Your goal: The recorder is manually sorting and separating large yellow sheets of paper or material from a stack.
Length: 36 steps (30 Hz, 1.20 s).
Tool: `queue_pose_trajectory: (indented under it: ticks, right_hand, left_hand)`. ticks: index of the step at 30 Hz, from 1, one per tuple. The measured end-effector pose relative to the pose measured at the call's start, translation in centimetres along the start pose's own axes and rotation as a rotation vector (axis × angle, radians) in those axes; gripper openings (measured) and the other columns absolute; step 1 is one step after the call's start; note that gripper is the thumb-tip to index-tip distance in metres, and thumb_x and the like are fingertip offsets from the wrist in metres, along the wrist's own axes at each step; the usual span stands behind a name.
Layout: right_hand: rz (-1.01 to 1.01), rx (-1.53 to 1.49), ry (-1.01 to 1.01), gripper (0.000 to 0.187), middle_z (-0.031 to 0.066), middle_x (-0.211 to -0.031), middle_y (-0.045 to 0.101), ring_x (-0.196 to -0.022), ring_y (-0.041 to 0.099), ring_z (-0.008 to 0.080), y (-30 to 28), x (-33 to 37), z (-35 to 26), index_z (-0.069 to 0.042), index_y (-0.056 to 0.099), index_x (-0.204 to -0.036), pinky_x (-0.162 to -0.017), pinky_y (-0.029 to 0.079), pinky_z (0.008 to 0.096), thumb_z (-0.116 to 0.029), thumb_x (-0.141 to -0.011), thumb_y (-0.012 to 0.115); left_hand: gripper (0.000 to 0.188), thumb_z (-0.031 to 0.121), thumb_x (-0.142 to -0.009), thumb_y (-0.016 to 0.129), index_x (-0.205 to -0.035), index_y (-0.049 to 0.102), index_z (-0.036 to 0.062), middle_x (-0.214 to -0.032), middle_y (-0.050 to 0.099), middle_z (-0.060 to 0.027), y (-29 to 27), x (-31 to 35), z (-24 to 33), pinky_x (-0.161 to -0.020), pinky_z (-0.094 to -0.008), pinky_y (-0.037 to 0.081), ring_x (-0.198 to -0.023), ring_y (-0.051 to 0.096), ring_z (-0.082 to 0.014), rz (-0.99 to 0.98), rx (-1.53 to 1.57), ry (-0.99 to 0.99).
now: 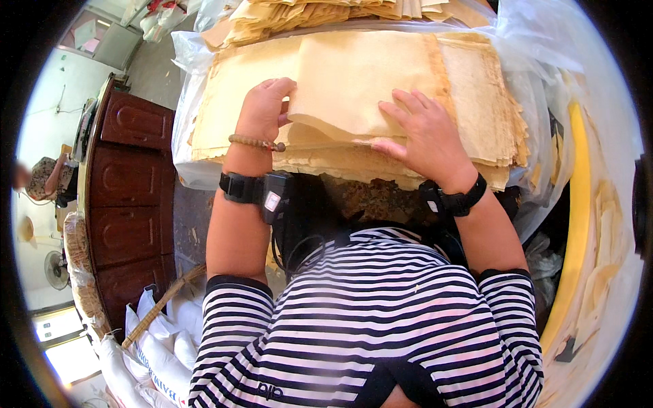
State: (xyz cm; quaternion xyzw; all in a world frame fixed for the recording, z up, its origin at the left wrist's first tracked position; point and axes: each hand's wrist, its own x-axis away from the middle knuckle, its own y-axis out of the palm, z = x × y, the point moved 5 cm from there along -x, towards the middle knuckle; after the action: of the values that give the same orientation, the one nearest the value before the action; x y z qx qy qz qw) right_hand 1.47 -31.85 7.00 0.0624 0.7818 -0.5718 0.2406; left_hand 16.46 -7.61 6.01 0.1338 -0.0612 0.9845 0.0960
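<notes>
A thin tan sheet [360,81] with a rough brownish right edge lies over a thick stack of similar sheets [479,102]. Its near edge bows up in a wave between my hands. My left hand [262,112] pinches the sheet's left edge near the close corner, thumb and fingers around it. Over the right part of the same sheet, my right hand [432,132] has its fingers spread, the thumb stretched out along the near edge. Whether that thumb is under the sheet, I cannot tell.
More tan sheets [326,12] are piled behind the stack. Clear plastic [547,115] wraps around it. A yellow curved edge [577,204] runs along the right. At left stand a dark wooden cabinet [132,183] and white sacks [160,347]; another person [47,177] is far left.
</notes>
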Motion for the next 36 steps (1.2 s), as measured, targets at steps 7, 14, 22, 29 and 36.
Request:
queue_pose_trajectory:
  ticks: [7, 14, 22, 29, 36]
  right_hand:
    - [-0.002, 0.037, -0.024, 0.067, 0.0145, -0.124, 0.059, -0.117, 0.053, 0.0365, 0.1, -0.1, -0.4, -0.01, 0.064, -0.125, -0.099, 0.042, 0.0463, -0.058, -0.078, 0.071]
    - [0.033, -0.022, 0.115, 0.064, 0.016, -0.12, 0.065, -0.109, 0.061, 0.0368, -0.4, -1.4, -0.9, -0.009, 0.062, -0.129, -0.094, 0.048, 0.0444, -0.051, -0.082, 0.073]
    - [0.011, -0.177, 0.441, 0.037, 0.0184, -0.096, 0.07, -0.084, 0.068, 0.0332, -1.0, -2.6, 1.7, -0.005, 0.07, -0.111, -0.076, 0.053, 0.0397, -0.038, -0.095, 0.064]
    - [0.073, -0.973, 0.729, 0.042, 0.0124, -0.103, 0.073, -0.085, 0.07, 0.023, -2.7, -3.4, 11.3, 0.001, 0.069, -0.11, -0.073, 0.055, 0.0377, -0.038, -0.1, 0.058]
    - [0.377, -1.272, 0.896, 0.041, 0.0102, -0.105, 0.071, -0.089, 0.071, 0.0192, -9.1, -4.1, 17.3, 0.002, 0.062, -0.12, -0.078, 0.059, 0.0318, -0.033, -0.099, 0.063]
  left_hand:
    - [0.026, 0.027, -0.087, 0.073, -0.098, 0.064, 0.0052, -0.086, 0.062, -0.0041, 2.1, 1.7, -1.1, -0.056, -0.0337, 0.057, -0.067, 0.061, -0.017, 0.0, 0.194, -0.293]
    - [0.017, 0.019, -0.094, 0.066, -0.103, 0.067, 0.0055, -0.097, 0.07, -0.0056, 6.9, -0.7, 6.2, -0.065, -0.0272, 0.058, -0.084, 0.071, -0.0175, -0.241, 0.208, -0.059]
    - [0.03, 0.025, -0.101, 0.053, -0.119, 0.063, 0.0026, -0.11, 0.071, -0.0134, 6.7, -2.4, 1.4, -0.084, -0.0352, 0.057, -0.101, 0.069, -0.0253, -0.25, 0.013, 0.446]
    - [0.046, 0.04, -0.103, 0.043, -0.147, 0.049, 0.0281, -0.157, 0.04, -0.0044, 10.9, 2.8, -1.4, -0.119, -0.0443, 0.025, -0.147, 0.032, -0.0262, -0.088, -1.315, 0.96]
    - [0.047, 0.041, -0.101, 0.044, -0.148, 0.048, 0.0319, -0.158, 0.039, -0.0045, 10.9, 3.0, -1.5, -0.119, -0.0463, 0.022, -0.148, 0.031, -0.0284, -0.095, -1.379, 0.945]
